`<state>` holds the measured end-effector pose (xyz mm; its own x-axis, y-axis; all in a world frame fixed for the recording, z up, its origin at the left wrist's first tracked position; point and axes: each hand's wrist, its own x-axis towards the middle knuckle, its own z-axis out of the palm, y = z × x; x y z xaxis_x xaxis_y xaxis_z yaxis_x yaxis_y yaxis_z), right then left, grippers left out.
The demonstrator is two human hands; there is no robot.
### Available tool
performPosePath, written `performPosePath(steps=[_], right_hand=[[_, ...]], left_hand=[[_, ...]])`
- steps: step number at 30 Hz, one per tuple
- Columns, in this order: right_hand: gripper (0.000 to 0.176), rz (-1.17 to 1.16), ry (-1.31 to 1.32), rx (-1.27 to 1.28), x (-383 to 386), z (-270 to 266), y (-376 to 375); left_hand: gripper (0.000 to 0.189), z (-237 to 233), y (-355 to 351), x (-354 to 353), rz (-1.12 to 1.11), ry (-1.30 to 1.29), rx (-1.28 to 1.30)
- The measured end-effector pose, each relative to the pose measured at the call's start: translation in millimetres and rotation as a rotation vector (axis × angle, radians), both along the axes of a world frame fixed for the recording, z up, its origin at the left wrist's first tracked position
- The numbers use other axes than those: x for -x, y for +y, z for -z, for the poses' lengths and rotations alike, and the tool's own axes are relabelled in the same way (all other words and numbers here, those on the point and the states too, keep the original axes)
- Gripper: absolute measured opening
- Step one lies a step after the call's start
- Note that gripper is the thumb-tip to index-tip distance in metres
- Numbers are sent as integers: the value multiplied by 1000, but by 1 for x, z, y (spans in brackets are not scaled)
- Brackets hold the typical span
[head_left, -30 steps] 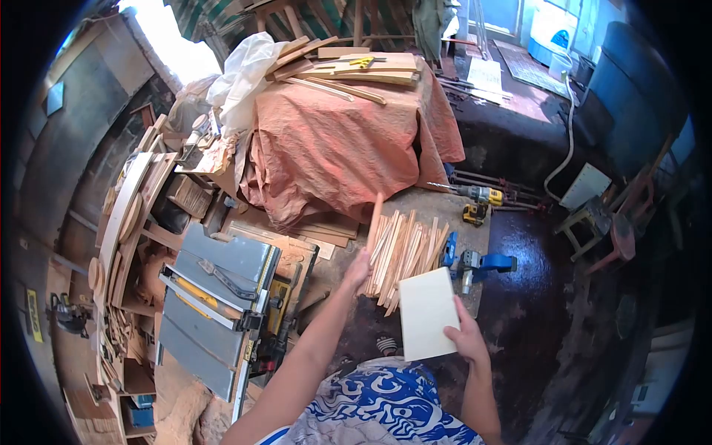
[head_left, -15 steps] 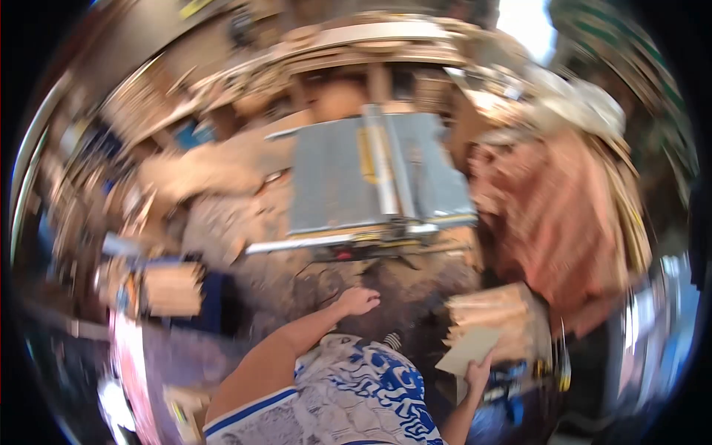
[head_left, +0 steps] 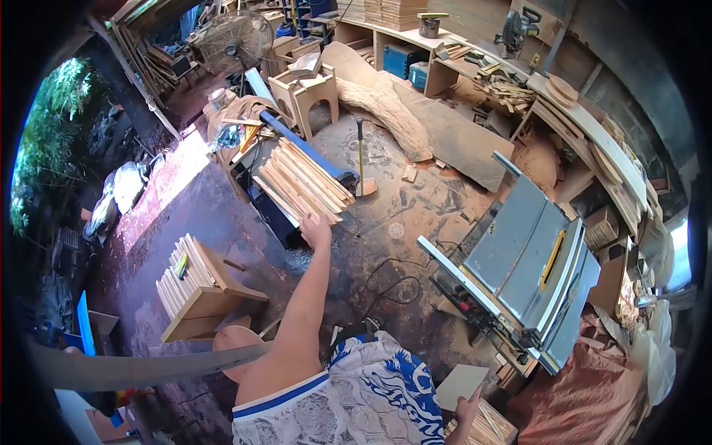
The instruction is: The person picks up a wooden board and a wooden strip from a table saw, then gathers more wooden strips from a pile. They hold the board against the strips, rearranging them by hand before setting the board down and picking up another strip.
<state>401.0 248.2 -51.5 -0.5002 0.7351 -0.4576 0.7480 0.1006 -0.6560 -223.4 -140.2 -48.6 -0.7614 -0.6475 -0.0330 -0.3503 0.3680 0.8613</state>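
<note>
One head view, fisheye: you look steeply down past your torso (head_left: pixel 371 400); left hand (head_left: pixel 315 227) mid-frame, right hand (head_left: pixel 469 409) with panel (head_left: pixel 460 383) at bottom edge.

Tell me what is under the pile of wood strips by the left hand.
The wood strips lie on a dark low stand, beside a long blue bar. The left hand is at their near end. The stand's top beneath them is covered.

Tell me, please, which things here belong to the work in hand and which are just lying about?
In hand:
left hand, at the strips
right hand, holding the board

Lying about:
table saw
fan
stool
slab
mallet
</note>
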Motion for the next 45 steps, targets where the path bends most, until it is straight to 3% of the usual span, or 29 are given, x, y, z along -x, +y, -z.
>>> performPosePath(steps=[1, 3, 5, 8, 11, 14, 16, 21, 24, 26, 28, 33, 38, 39, 41, 45], right_hand=[[90, 46, -13, 54, 12, -2, -6], [90, 57, 41, 50, 25, -1, -23], [90, 82, 98, 45, 27, 0, -42], [90, 147, 64, 16, 23, -1, -67], [91, 266, 88, 41, 20, -2, -80], [92, 326, 124, -6, 21, 0, -79], [91, 209, -13, -130, 38, -23, -81], [89, 179, -7, -139, 65, -34, -84], [89, 219, 10, -63, 89, -50, -95], [89, 219, 14, -48, 87, -47, -96], [89, 182, 48, -87, 78, -34, -93], [89, 136, 42, -114, 71, -27, -83], [89, 119, 106, -117, 61, -5, -62], [89, 102, 105, -145, 63, -6, -62], [89, 87, 105, -169, 67, -9, -65], [88, 123, 83, -107, 76, -17, -76]], left_hand=[[70, -1, -11, 25, -2, -4, -4], [77, -6, -27, 64, -280, -162, -243], [85, -14, -33, 83, -241, -228, -295], [96, -17, -24, 101, -75, -162, 18], [104, -15, -5, 129, -14, -143, 160], [120, -17, 11, 152, -26, -292, 171], [134, -21, 17, 155, -3, -405, 167], [128, -32, 5, 145, 17, -379, 178], [113, -7, -22, 132, -111, -130, 129], [109, 14, -47, 122, -356, -239, -47], [109, 42, -70, 114, -294, -281, -113], [106, 44, -80, 113, -153, -382, -167], [110, 21, -73, 107, -193, -345, -424], [110, 31, -79, 109, -189, -342, -424], [110, 42, -90, 111, -38, -194, -662], [112, 57, -98, 118, 25, -232, -743]])
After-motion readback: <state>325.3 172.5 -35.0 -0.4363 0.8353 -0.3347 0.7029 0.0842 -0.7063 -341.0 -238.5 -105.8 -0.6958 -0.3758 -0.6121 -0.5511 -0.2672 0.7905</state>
